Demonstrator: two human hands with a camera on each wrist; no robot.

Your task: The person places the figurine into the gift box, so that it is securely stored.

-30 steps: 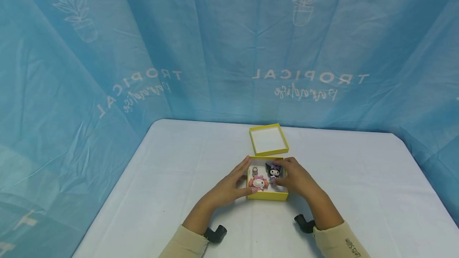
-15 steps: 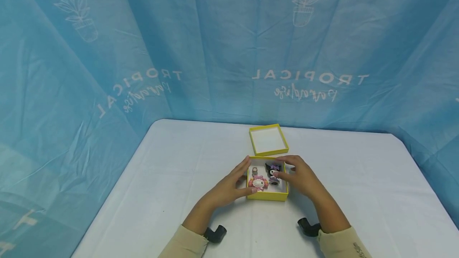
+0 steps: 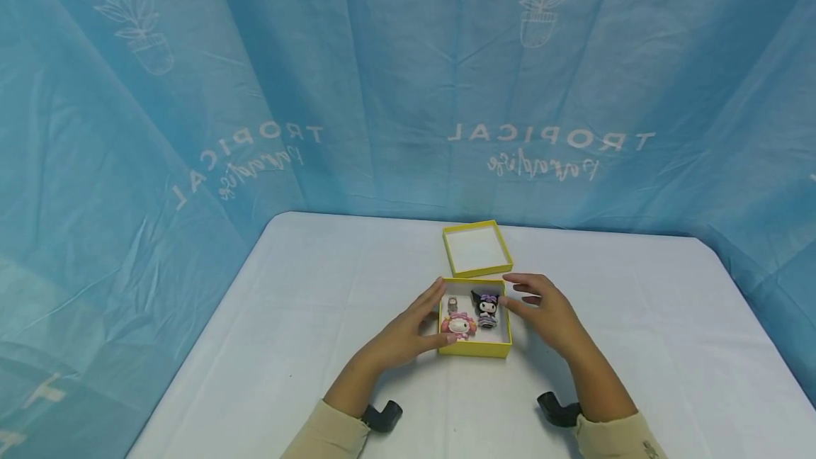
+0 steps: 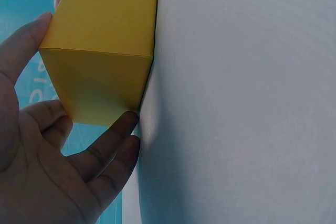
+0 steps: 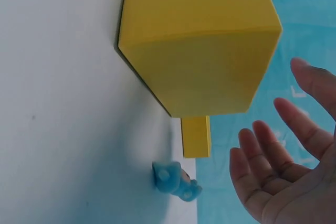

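A yellow box (image 3: 474, 350) stands without its lid on the white table, a white interior showing. In it lie a small grey-brown figurine (image 3: 452, 304), a pink figurine (image 3: 462, 326) and a black-and-purple figurine (image 3: 487, 310). My left hand (image 3: 408, 331) holds the box's left side, thumb at the front rim and fingers along the side to the back corner. My right hand (image 3: 551, 314) is just beyond the right wall, fingers spread and holding nothing; the right wrist view shows a gap between that hand and the box.
The yellow lid (image 3: 478, 249) lies inside-up behind the box. A light-blue figurine (image 5: 176, 181) is on the table beyond the box, hidden in the head view. A blue curtain (image 3: 395, 91) hangs behind the white table (image 3: 344, 268).
My right hand has let go of the black-and-purple figurine and drawn back right, out of the box. That figurine stays inside, now fully visible. My left hand has not moved.
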